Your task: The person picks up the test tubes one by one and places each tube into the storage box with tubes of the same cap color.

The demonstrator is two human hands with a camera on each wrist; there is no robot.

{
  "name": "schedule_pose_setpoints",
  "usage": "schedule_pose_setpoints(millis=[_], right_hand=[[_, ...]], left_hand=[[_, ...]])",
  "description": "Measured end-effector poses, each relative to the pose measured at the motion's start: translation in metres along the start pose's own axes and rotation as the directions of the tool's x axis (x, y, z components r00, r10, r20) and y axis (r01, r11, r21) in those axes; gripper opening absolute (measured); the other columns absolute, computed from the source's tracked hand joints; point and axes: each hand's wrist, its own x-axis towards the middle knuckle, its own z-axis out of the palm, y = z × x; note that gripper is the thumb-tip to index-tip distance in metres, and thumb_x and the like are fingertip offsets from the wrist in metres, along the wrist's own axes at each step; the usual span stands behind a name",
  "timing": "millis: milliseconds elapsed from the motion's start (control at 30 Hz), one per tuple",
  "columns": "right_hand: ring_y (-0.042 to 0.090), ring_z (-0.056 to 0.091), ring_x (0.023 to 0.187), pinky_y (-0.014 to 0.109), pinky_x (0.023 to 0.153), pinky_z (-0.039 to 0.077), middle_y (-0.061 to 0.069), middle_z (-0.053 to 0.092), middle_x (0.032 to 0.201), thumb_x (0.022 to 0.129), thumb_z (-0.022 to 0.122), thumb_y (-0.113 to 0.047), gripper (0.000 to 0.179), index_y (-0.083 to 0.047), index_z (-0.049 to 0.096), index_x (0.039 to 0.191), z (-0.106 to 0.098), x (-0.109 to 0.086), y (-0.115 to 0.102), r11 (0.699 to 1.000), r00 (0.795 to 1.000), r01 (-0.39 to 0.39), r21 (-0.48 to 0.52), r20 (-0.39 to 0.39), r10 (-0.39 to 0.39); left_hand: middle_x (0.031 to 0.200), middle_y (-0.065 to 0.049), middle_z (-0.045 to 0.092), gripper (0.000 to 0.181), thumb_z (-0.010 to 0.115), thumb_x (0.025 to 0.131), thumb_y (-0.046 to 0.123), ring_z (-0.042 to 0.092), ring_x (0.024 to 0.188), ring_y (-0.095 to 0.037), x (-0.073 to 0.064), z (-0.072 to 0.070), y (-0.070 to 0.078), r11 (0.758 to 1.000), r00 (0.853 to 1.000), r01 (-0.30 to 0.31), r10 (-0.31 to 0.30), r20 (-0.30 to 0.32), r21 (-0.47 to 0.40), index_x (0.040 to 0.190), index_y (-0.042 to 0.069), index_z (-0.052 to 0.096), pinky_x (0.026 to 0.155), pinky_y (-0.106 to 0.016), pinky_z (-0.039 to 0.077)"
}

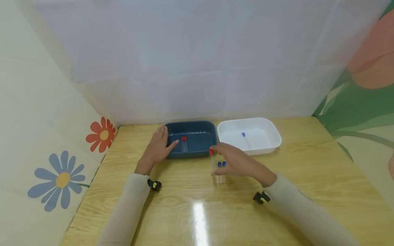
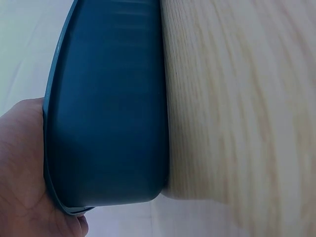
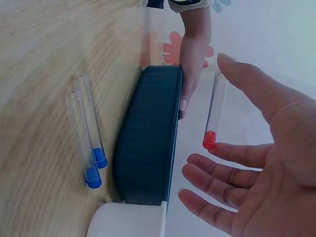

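Note:
My right hand (image 1: 235, 160) pinches a clear test tube with a red cap (image 3: 210, 139) lengthwise, thumb at the bottom and index finger at the cap. It is held above the table, in front of the dark blue tray (image 1: 192, 155). The other fingers of that hand are spread. Two blue-capped test tubes (image 3: 84, 143) lie side by side on the table below it. My left hand (image 1: 157, 147) rests at the blue tray's left rim, fingers fairly straight, thumb reaching over the inside. Two red-capped tubes (image 1: 184, 143) lie inside that tray.
A white tray (image 1: 269, 147) stands to the right, close beside the blue one, and holds one blue-capped tube (image 1: 244, 135). Both trays are near the back of the wooden table (image 1: 172, 212), before a pale hanging cloth (image 1: 191, 68). Flower-patterned walls flank the table.

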Motion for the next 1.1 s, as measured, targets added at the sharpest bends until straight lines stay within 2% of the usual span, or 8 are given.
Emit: schedule_pose_setpoints(millis=[200, 300, 433, 567, 800, 1100], right_hand=[[0.035, 0.049, 0.136, 0.05, 0.112, 0.04, 0.017, 0.053, 0.146, 0.082, 0.083, -0.048, 0.088, 0.0, 0.048, 0.148, -0.001, 0.01, -0.001, 1.0, 1.0, -0.015, 0.011, 0.009, 0.015], [0.034, 0.054, 0.13, 0.049, 0.11, 0.043, 0.017, 0.056, 0.143, 0.082, 0.084, -0.047, 0.089, 0.0, 0.048, 0.148, -0.001, 0.015, -0.001, 1.0, 1.0, 0.003, 0.009, -0.01, -0.003], [0.032, 0.062, 0.113, 0.048, 0.101, 0.049, 0.016, 0.06, 0.134, 0.08, 0.086, -0.043, 0.088, 0.002, 0.049, 0.146, -0.002, 0.022, -0.002, 1.0, 0.999, 0.027, 0.006, -0.037, -0.027], [0.03, 0.064, 0.108, 0.045, 0.098, 0.051, 0.015, 0.059, 0.136, 0.079, 0.087, -0.043, 0.09, 0.001, 0.048, 0.147, -0.004, 0.027, -0.003, 1.0, 0.999, 0.012, 0.008, -0.031, -0.011], [0.032, 0.064, 0.109, 0.045, 0.096, 0.052, 0.018, 0.058, 0.138, 0.08, 0.087, -0.04, 0.089, 0.003, 0.047, 0.147, -0.007, 0.035, -0.002, 1.0, 0.999, 0.021, 0.017, -0.033, -0.021], [0.033, 0.062, 0.117, 0.045, 0.097, 0.052, 0.017, 0.055, 0.143, 0.081, 0.085, -0.046, 0.092, -0.001, 0.046, 0.15, -0.008, 0.043, 0.003, 0.999, 1.0, -0.02, 0.038, 0.003, 0.02]], left_hand=[[0.167, -0.025, -0.001, 0.093, 0.039, 0.105, 0.058, 0.002, 0.155, -0.04, -0.001, -0.002, 0.001, 1.0, 1.0, 0.004, -0.004, 0.004, 0.009, 0.158, -0.01, 0.002, 0.125, -0.052, 0.003], [0.167, -0.025, -0.001, 0.094, 0.038, 0.105, 0.059, 0.003, 0.155, -0.04, -0.001, -0.002, 0.001, 1.0, 1.0, 0.004, -0.004, -0.001, 0.014, 0.158, -0.01, 0.003, 0.124, -0.052, 0.004], [0.168, -0.024, -0.002, 0.094, 0.036, 0.105, 0.061, 0.002, 0.155, -0.039, 0.0, -0.001, 0.001, 1.0, 1.0, 0.007, -0.007, 0.002, 0.014, 0.158, -0.009, 0.002, 0.125, -0.052, 0.004], [0.168, -0.024, -0.001, 0.096, 0.032, 0.104, 0.065, 0.0, 0.155, -0.039, 0.002, 0.001, 0.0, 1.0, 1.0, 0.008, -0.009, 0.007, 0.012, 0.159, -0.008, 0.001, 0.125, -0.052, 0.003], [0.167, -0.025, 0.001, 0.097, 0.033, 0.104, 0.065, -0.001, 0.155, -0.038, 0.003, -0.001, 0.001, 1.0, 1.0, 0.005, -0.005, 0.006, 0.014, 0.159, -0.008, 0.002, 0.125, -0.052, 0.003], [0.167, -0.027, 0.003, 0.097, 0.032, 0.104, 0.066, 0.001, 0.155, -0.039, 0.005, 0.001, 0.001, 1.0, 1.0, 0.004, -0.004, 0.005, 0.019, 0.158, -0.009, 0.003, 0.125, -0.051, 0.003]])
